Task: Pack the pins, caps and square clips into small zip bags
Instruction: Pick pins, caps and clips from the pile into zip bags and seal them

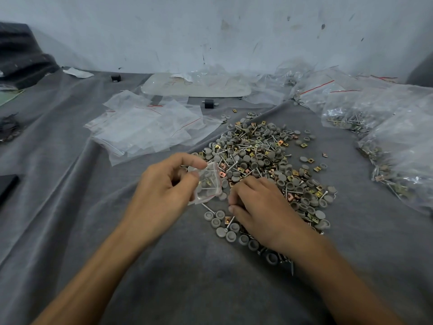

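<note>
Dim, cool, even light w/ blue-grey cast; shadows soft, faint under my left hand (164, 184) and right hand (260, 205). Mild glare on clear plastic zip bags (145, 127). Wide-angle bending at edges; my forearms and the frame corners slightly soft, centre fairly sharp.

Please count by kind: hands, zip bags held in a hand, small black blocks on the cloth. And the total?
Hands: 2, left hand and right hand
Held zip bag: 1
Small black blocks: 2
Total: 5
</note>
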